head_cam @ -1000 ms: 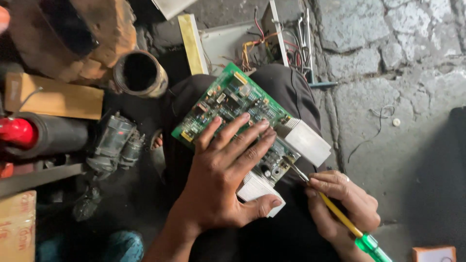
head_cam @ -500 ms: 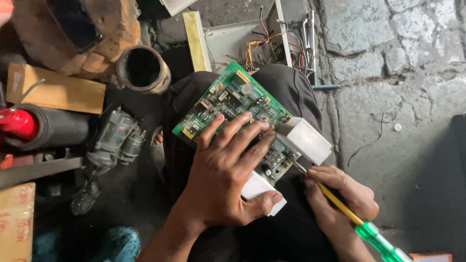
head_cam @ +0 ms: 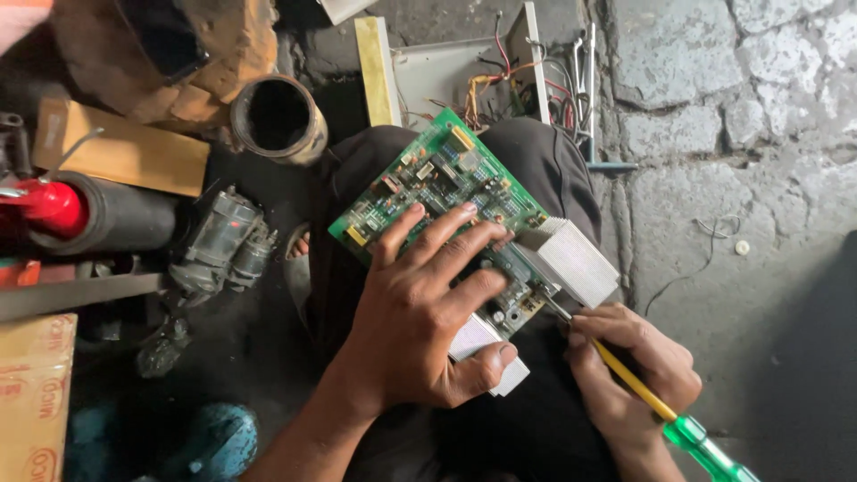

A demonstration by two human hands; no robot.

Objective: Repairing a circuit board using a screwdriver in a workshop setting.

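A green circuit board (head_cam: 435,178) with two white finned heat sinks lies across my lap on dark trousers. My left hand (head_cam: 428,308) presses flat on the board, fingers spread, thumb against the lower heat sink (head_cam: 486,348). My right hand (head_cam: 634,375) grips a screwdriver (head_cam: 665,419) with a yellow shaft and green handle. Its metal tip touches the board's edge just below the larger heat sink (head_cam: 576,261).
An open metal case with loose wires (head_cam: 473,76) lies beyond my knees. To the left are a rusty pipe end (head_cam: 278,116), a small motor (head_cam: 225,245), a wooden block (head_cam: 125,153), a red-capped black cylinder (head_cam: 85,212) and a cardboard box (head_cam: 34,393). Stone paving (head_cam: 714,134) is on the right.
The view has shifted slightly. Both hands stay on the board and screwdriver, with the tip holding at the same spot on the board's edge.
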